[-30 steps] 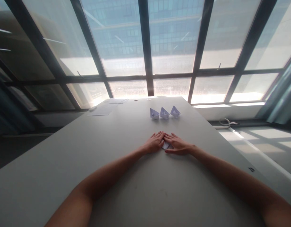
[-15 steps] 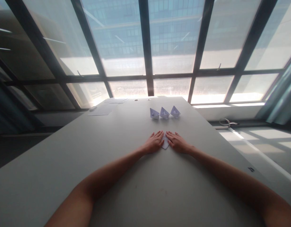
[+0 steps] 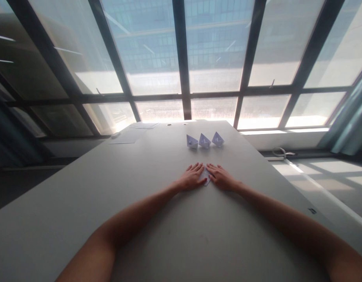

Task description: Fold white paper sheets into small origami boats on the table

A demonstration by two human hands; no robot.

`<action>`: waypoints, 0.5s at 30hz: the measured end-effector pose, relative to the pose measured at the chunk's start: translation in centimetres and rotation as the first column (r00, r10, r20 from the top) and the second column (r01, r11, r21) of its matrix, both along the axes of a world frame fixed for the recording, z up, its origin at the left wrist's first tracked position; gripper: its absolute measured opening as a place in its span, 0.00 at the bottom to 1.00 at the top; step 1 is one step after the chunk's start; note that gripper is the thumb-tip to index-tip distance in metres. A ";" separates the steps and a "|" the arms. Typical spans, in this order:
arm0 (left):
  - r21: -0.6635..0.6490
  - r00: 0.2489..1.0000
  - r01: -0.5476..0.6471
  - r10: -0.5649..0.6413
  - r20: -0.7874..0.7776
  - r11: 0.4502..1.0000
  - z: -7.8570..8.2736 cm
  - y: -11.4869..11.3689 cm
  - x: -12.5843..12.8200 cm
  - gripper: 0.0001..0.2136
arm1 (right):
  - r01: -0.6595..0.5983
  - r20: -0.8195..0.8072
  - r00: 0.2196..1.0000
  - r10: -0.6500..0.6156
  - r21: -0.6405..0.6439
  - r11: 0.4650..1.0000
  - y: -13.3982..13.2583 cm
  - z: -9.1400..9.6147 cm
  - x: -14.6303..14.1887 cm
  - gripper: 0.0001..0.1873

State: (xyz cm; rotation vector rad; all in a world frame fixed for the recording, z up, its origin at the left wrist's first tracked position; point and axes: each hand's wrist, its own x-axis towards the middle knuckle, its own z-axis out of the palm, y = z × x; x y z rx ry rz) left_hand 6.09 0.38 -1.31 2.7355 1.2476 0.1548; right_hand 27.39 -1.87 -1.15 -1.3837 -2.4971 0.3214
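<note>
A small folded piece of white paper (image 3: 207, 181) lies flat on the table, mostly covered by my hands. My left hand (image 3: 193, 177) rests palm down on its left side, fingers stretched out and the thumb reaching across the paper. On the right side my right hand (image 3: 221, 177) lies flat with its fingers extended, also pressing on the paper. Three folded paper boats stand in a row just beyond my hands: a left boat (image 3: 191, 142), a middle boat (image 3: 204, 141) and a right boat (image 3: 217, 140).
The long white table (image 3: 145, 168) runs toward a large window wall (image 3: 183, 58). Flat sheets of paper (image 3: 126, 136) lie at its far left. Two round holes are near the far edge. On the floor at right is a coiled cable (image 3: 282, 152).
My left thumb has moved right across the folded paper, covering more of it. Both hands otherwise keep their places, and the paper boats have not moved.
</note>
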 end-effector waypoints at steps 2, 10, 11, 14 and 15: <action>-0.002 1.000 0.021 -0.021 -0.012 1.000 0.1 -0.1 0.0 0.40 | -0.004 0.000 1.000 0.004 0.004 1.000 0.0 -0.1 0.0 0.32; 0.009 0.999 0.050 -0.050 -0.014 0.999 0.2 -0.1 -0.2 0.43 | -0.005 -0.011 1.000 0.005 0.013 1.000 0.2 -0.4 0.1 0.31; 0.010 0.999 0.053 -0.052 -0.015 0.999 0.2 -0.1 -0.2 0.43 | -0.004 -0.012 1.000 0.004 0.013 1.000 0.2 -0.4 0.1 0.31; 0.010 0.998 0.055 -0.055 -0.018 0.998 0.2 -0.1 -0.2 0.43 | -0.001 -0.012 1.000 0.001 0.011 1.000 0.1 -0.3 0.1 0.32; 0.010 0.998 0.055 -0.055 -0.019 0.998 0.2 -0.1 -0.2 0.43 | 0.000 -0.011 1.000 0.000 0.012 1.000 0.1 -0.3 0.1 0.32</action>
